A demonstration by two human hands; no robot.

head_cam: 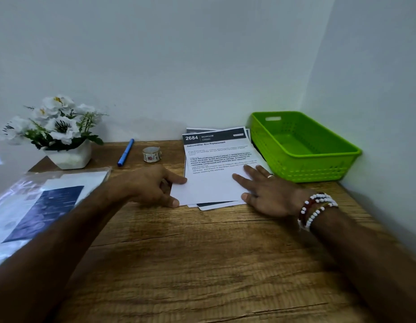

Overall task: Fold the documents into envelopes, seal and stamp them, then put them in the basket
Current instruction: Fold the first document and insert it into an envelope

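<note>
Documents (216,159): loose white stack, top sheet headed "2684 BEDROOM".

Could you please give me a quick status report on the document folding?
Left hand pinches top document at left edge; right hand flat on it. Not folded yet. Green basket empty, path clear.
</note>
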